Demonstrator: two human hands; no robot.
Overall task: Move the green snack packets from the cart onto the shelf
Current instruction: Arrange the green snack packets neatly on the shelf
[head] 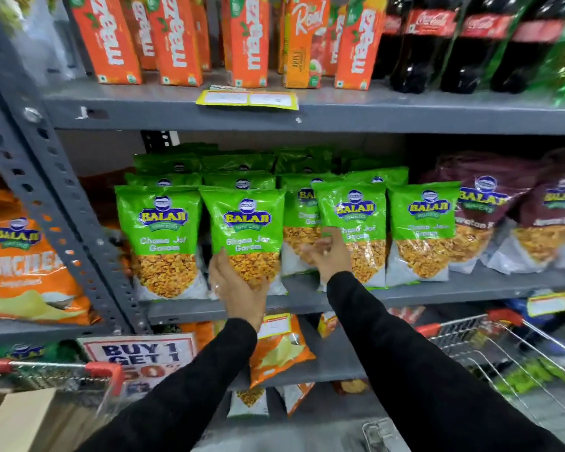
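Observation:
Several green snack packets stand in rows on the middle grey shelf (307, 301). My left hand (234, 288) grips the lower part of one green packet (247, 230) in the front row, holding it upright. My right hand (328, 252) touches the lower left of another green packet (353, 223), which leans slightly; its fingers are spread and blurred, so a grip is unclear. The wire cart (503, 347) with red handles is at the lower right, and more green packets (529, 373) lie in it.
Orange juice cartons (177, 40) and dark cola bottles (437, 44) fill the shelf above. Maroon snack packets (503, 216) stand right of the green ones, orange chip bags (23, 265) left. A second cart handle (101, 370), a promo sign (141, 353) and a cardboard box (20, 419) sit lower left.

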